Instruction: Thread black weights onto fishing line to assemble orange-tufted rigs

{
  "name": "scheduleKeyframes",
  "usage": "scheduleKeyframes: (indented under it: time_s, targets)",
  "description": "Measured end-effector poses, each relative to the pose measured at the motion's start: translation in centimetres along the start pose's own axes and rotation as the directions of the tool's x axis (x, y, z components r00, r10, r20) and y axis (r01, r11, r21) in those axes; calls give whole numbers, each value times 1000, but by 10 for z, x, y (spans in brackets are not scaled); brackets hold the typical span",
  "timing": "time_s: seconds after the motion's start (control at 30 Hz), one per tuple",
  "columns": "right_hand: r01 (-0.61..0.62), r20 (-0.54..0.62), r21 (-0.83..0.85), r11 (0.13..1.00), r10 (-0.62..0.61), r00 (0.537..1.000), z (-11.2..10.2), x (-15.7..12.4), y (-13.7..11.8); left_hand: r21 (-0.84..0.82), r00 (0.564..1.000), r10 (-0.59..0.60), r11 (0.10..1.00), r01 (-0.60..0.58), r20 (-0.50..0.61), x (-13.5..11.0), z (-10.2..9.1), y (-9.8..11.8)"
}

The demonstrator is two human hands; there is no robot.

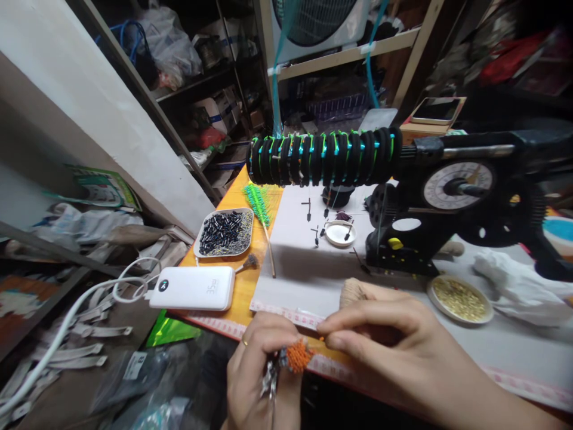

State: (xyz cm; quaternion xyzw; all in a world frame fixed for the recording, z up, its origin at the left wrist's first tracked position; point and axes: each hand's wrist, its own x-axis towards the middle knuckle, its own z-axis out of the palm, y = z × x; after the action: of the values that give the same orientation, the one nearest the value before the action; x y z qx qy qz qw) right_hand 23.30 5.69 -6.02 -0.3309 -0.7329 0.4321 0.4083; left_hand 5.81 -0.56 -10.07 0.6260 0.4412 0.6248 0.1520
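Near the table's front edge, my left hand (264,364) is closed around a small orange bristly bundle (299,356). The bundle has a dark grey base, and a shiny silver piece (269,379) shows below it between the fingers; its kind is unclear. To the right, my right hand (380,334) has thumb and forefinger pinched together. A tiny orange speck shows by those fingertips, too small to name. Just behind the right hand is a tan wound spool (352,291). The two hands are close but apart.
Above the table runs a black machine arm (322,158) wrapped with green and turquoise cords; small black weights (308,216) hang below. Nearby are a tray of dark beads (226,233), a white power bank (192,288), a green bristly stick (257,203) and a dish of gold bits (461,300).
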Motion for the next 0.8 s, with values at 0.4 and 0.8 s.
scheduleKeyframes:
  time_s: [0.4, 0.8]
  targets:
    - [-48, 0, -40, 998, 48, 999, 2, -5, 1, -5, 975, -188, 982, 189, -119, 4, 0, 2]
    - [-294, 134, 53, 954, 285, 949, -2, 1, -1, 249, 924, -339, 923, 292, 175, 28, -16, -18]
